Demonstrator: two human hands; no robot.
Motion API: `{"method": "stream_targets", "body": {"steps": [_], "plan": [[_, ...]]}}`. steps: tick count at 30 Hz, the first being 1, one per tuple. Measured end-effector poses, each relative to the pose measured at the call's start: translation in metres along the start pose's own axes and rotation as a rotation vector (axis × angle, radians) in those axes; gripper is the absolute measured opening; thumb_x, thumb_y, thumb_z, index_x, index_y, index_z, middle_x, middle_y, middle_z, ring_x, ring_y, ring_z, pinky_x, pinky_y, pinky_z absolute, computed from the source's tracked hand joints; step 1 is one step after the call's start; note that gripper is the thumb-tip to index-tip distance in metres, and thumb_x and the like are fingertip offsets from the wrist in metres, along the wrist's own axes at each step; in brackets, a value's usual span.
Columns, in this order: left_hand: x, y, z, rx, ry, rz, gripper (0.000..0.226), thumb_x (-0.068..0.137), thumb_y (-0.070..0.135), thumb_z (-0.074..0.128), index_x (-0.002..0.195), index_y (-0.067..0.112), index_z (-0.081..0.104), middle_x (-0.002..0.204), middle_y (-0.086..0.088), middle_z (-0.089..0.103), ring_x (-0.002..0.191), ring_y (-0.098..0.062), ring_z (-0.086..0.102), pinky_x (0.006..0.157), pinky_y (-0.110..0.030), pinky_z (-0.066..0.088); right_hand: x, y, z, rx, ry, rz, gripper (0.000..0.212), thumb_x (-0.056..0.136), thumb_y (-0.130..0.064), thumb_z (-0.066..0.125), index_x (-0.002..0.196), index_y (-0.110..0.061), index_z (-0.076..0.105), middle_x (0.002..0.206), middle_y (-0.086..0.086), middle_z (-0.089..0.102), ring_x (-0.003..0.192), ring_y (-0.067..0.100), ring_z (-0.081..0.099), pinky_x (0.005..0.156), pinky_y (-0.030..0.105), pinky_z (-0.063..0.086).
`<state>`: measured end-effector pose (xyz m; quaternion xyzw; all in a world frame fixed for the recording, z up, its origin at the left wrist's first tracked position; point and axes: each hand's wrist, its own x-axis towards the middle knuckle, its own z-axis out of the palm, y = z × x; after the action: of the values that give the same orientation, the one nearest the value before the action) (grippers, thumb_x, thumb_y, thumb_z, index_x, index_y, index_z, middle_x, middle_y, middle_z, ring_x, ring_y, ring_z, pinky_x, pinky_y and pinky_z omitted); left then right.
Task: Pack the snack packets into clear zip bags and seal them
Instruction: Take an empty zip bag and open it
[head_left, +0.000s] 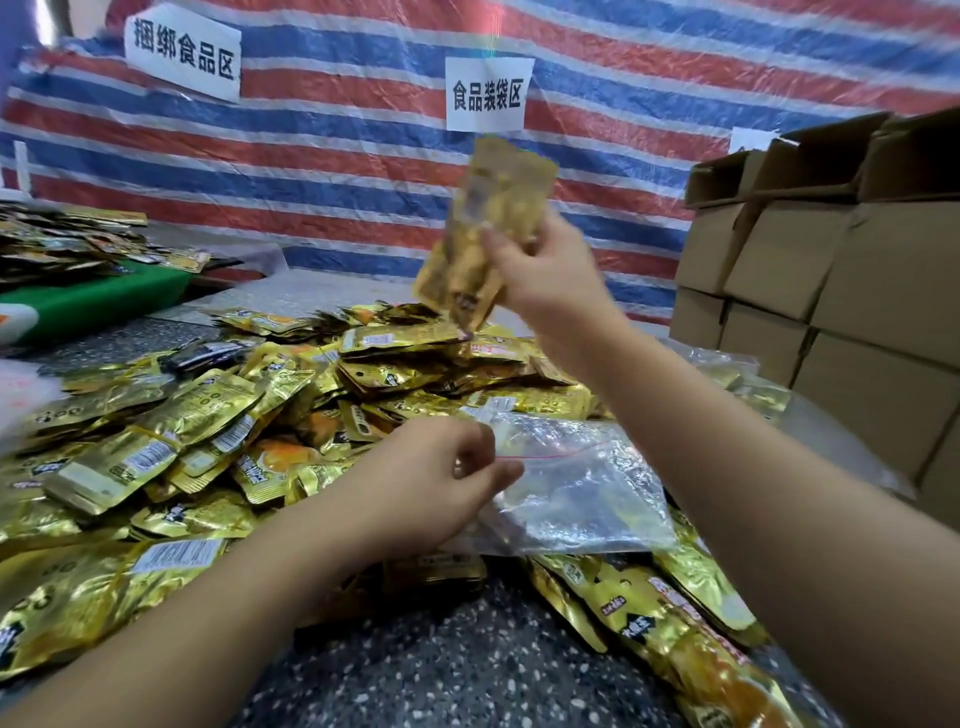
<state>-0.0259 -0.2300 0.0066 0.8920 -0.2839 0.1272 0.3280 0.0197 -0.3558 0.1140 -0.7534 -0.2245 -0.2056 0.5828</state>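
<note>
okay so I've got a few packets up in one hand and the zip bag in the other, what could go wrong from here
The right hand grips several gold packets by their middle, high above the pile; one could slip out. The left hand only pinches the clear zip bag at its mouth, so the opening may stay too narrow and snag them.

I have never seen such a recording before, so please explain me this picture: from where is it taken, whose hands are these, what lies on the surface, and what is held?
There is one picture, taken by a camera worn on a person's head, looking forward and down. No machine is involved; both hands are the person's own. The right hand is raised and grips a bunch of gold snack packets, blurred by motion. The left hand pinches the edge of a clear zip bag with its fingers. The bag lies on a large pile of gold packets covering a speckled table. Cardboard boxes are stacked on the right, and a striped tarp with paper signs hangs behind.
</note>
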Motion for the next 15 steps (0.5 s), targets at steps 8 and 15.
{"method": "stream_targets", "body": {"steps": [8, 15], "plan": [[-0.005, 0.014, -0.002, -0.186, 0.06, 0.046, 0.055, 0.095, 0.047, 0.045, 0.062, 0.008, 0.063, 0.045, 0.018, 0.054, 0.042, -0.004, 0.042, 0.044, -0.018, 0.033, -0.072, 0.014, -0.082, 0.623, 0.284, 0.4, 0.02, 0.105, -0.025, 0.045, 0.114, -0.014, 0.057, 0.08, 0.003, 0.074, 0.067, 0.014, 0.073, 0.055, 0.028, 0.058], [-0.005, 0.022, -0.001, -0.135, 0.051, 0.1, 0.033, 0.093, 0.026, 0.059, 0.064, 0.01, 0.065, 0.051, 0.009, 0.051, 0.048, -0.003, 0.045, 0.047, -0.014, 0.032, -0.094, 0.025, -0.104, 0.874, 0.055, 0.509, 0.025, 0.092, -0.011, 0.048, 0.113, -0.003, 0.057, 0.095, 0.015, 0.069, 0.087, 0.026, 0.072, 0.084, 0.037, 0.059]]}}
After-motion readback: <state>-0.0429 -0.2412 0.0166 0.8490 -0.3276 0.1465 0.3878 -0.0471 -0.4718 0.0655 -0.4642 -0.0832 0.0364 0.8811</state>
